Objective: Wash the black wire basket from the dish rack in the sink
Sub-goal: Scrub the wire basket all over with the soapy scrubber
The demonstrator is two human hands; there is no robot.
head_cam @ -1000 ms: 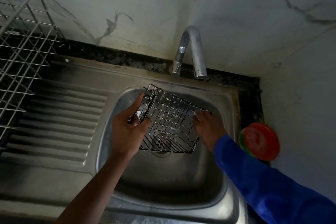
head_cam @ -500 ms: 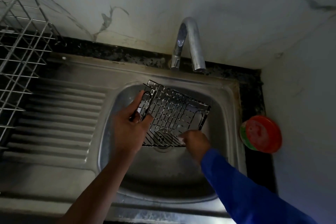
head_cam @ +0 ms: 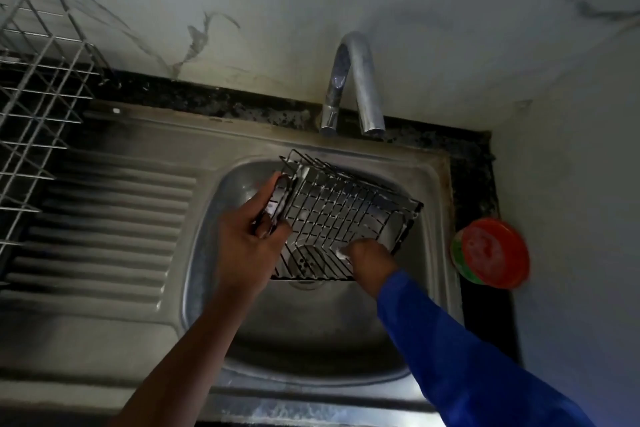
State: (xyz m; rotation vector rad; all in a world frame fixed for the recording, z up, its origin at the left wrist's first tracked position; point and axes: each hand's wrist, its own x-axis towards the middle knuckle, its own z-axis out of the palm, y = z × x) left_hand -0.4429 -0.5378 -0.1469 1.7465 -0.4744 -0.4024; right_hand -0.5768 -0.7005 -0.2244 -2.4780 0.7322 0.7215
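The black wire basket (head_cam: 343, 215) hangs tilted over the steel sink bowl (head_cam: 311, 329), above the drain. My left hand (head_cam: 247, 239) grips its left end, fingers curled round the wires. My right hand (head_cam: 369, 258), in a blue sleeve, presses against the basket's lower right part; a small pale thing shows at its fingertips, too blurred to name. The dish rack (head_cam: 38, 107) of silver wire stands at the far left.
A curved steel tap (head_cam: 356, 87) stands behind the bowl; no water is seen running. The ribbed draining board (head_cam: 107, 229) lies left of the bowl. A red-lidded round tub (head_cam: 491, 253) sits on the dark counter at the right, near the marble wall.
My right hand moved from the basket's upper right edge down to its lower right part. My left hand kept its grip; the basket tilted slightly.
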